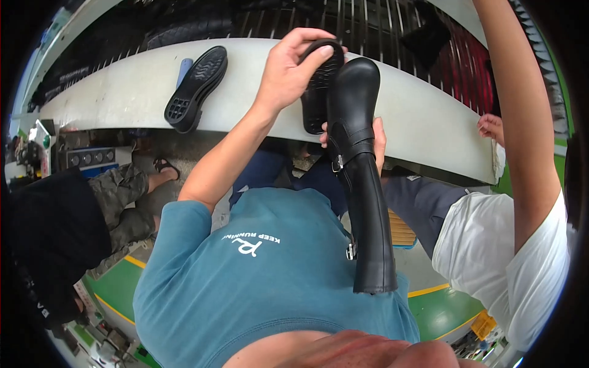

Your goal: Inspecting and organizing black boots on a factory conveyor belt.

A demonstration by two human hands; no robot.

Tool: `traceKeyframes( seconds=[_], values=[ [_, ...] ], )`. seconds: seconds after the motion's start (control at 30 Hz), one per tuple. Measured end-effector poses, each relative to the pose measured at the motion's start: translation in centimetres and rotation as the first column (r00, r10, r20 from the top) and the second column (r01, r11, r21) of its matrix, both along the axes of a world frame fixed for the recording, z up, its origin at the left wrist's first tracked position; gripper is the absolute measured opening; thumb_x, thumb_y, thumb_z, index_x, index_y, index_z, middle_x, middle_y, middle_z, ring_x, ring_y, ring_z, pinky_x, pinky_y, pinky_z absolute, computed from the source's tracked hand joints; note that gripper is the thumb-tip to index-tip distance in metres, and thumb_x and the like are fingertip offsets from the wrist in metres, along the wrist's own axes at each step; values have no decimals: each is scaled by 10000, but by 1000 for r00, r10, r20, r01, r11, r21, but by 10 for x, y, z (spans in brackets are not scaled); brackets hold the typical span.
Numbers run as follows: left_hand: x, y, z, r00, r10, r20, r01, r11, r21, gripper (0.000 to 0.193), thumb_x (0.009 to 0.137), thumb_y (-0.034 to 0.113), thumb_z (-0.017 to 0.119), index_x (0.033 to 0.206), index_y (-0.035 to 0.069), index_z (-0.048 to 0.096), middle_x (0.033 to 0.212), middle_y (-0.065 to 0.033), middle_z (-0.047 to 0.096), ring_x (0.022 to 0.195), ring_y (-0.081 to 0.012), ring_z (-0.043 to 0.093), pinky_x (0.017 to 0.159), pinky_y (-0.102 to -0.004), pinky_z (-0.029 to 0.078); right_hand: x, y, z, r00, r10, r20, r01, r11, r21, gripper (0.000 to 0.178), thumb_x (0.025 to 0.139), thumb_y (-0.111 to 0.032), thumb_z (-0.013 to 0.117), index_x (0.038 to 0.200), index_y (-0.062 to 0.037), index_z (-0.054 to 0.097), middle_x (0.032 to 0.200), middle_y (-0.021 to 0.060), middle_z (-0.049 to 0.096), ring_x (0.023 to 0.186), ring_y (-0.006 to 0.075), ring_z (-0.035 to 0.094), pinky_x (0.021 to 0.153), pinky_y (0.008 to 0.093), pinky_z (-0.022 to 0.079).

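Observation:
My left hand (289, 72) is closed on a black shoe sole (315, 101), with the thumb over its upper end. The sole stands lengthwise, its ridged face partly showing, right beside the toe of a tall black boot (356, 92). My right hand (379, 140) grips that boot around the ankle from beneath; most of the palm is hidden behind it. Straps with metal buckles cross the ankle and the upper shaft. The boot's toe points away from me, and its shaft reaches back toward my chest. Whether sole and boot touch, I cannot tell.
A second black sole (197, 86) lies on the white bench (126, 101), at left, partly over a blue-grey piece (184, 71). Metal bars (368, 24) run beyond the bench. A co-worker's arm (521, 104) reaches in at right; another person (58, 245) is at left.

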State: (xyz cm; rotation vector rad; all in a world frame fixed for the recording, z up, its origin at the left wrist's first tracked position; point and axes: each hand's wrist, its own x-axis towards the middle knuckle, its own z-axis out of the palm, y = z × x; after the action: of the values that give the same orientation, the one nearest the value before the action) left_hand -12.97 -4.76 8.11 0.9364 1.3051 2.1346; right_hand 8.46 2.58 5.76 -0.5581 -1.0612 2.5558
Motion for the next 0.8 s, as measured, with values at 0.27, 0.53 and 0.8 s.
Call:
traceKeyframes(
  seconds=[0.27,0.53,0.8],
  values=[
    [14,-16,9,985,-77,-154,84,996,42,412,1117,186,693,1468,-25,646,1329,-211,791,1204,-237,778,1049,-366,635,-9,-26,8,1000,11,-12,-10,998,65,611,1166,-546,357,1426,-18,523,1060,184,721,864,237,754,804,370,639],
    [20,-28,11,971,11,-240,-5,1000,27,552,962,34,857,1469,-34,651,1314,-204,790,1232,-265,773,1059,-385,644,-14,-30,7,999,53,6,-53,987,152,638,1152,-528,385,1466,13,510,1044,171,719,841,231,757,790,362,639],
    [23,-28,11,973,29,-231,-22,999,33,511,967,21,853,1440,-42,672,1306,-205,793,1218,-278,783,1052,-390,651,-13,-31,3,999,41,21,-43,992,122,637,1156,-512,377,1470,26,505,1042,177,719,843,235,761,783,364,640]
  ],
)
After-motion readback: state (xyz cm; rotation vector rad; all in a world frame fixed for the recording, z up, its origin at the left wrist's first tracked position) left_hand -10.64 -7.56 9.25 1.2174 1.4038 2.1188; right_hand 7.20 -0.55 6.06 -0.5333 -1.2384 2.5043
